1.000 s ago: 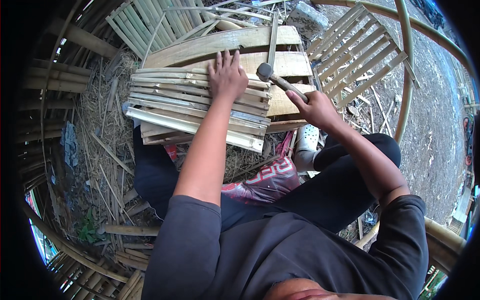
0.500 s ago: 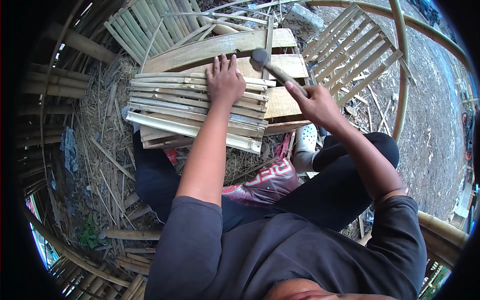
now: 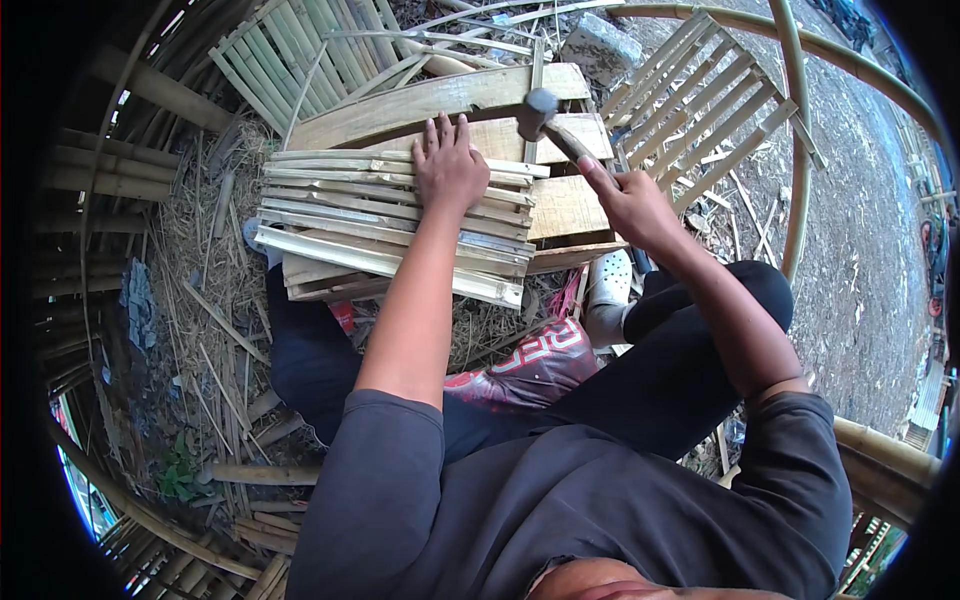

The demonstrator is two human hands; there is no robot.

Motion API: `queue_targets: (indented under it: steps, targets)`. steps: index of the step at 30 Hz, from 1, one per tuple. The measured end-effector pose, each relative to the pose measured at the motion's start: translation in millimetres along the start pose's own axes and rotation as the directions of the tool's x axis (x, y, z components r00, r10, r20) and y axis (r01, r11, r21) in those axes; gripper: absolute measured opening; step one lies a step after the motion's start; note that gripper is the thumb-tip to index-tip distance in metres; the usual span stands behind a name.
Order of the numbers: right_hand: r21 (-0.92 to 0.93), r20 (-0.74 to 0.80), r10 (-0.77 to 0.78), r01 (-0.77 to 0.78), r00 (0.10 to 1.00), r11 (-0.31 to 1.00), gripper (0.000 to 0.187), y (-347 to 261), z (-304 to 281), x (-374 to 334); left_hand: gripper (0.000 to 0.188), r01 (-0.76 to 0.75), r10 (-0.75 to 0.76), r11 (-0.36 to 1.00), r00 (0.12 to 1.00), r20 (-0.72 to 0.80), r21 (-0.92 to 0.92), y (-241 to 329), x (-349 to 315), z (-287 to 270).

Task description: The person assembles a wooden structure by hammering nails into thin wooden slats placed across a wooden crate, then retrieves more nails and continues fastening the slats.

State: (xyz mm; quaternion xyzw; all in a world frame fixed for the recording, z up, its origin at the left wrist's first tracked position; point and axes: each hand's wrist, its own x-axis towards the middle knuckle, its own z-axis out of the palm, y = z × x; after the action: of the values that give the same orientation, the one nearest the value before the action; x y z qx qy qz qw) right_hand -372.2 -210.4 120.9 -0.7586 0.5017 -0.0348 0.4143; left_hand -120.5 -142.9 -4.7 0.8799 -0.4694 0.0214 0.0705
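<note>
My left hand (image 3: 451, 172) lies flat with fingers stretched on a panel of bamboo slats (image 3: 340, 215). The slats run side by side across a low wooden bench of rough planks (image 3: 420, 90). In my right hand (image 3: 632, 203) is the wooden handle of a hammer (image 3: 538, 110), its dark head raised above the right part of the bench. An upright bamboo strip (image 3: 536, 75) lies crosswise at the bench's far right, partly behind the hammer head. The slats' right ends are beneath and left of the hammer.
A finished-looking slatted bamboo panel (image 3: 700, 110) leans at the far right, and another (image 3: 300, 60) lies far left. A concrete block (image 3: 602, 48) sits behind the bench. Bamboo poles (image 3: 797, 150) stand at right. A printed red sack (image 3: 530, 370) lies between my legs; straw and scraps cover the ground.
The hammer has shifted slightly right, and its head has turned. One slat's right end now sticks out farther to the right. My left hand stays nearly in place.
</note>
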Motion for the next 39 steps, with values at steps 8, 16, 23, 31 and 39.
queue_targets:
  steps: [8,16,23,31,39]
  targets:
    - [-0.191,0.102,0.000,0.020,0.995,0.981,0.081,-3.6,11.4,5.4,0.063,-0.019,0.016,0.998,0.998,-0.056,-0.053,-4.3,0.6,3.6]
    - [-0.117,-0.090,-0.405,0.394,0.910,0.912,0.073,-6.3,2.3,-14.4,0.064,-0.008,0.008,1.000,0.999,0.031,0.004,-2.5,2.7,0.4]
    - [-0.145,0.036,-0.048,0.053,0.998,0.988,0.078,-10.4,-5.8,-6.7,0.065,0.009,-0.011,0.999,0.999,-0.047,-0.050,-5.8,1.2,7.1]
    - [-0.233,0.102,0.031,-0.007,0.994,0.973,0.078,9.9,12.7,4.0,0.065,-0.006,0.004,0.999,0.999,-0.054,-0.033,-5.8,2.9,7.5]
    - [0.010,-0.085,-0.513,0.515,0.854,0.857,0.068,-16.7,-2.5,-29.7,0.065,0.023,-0.023,1.000,1.000,0.010,0.007,-11.3,-0.3,0.5]
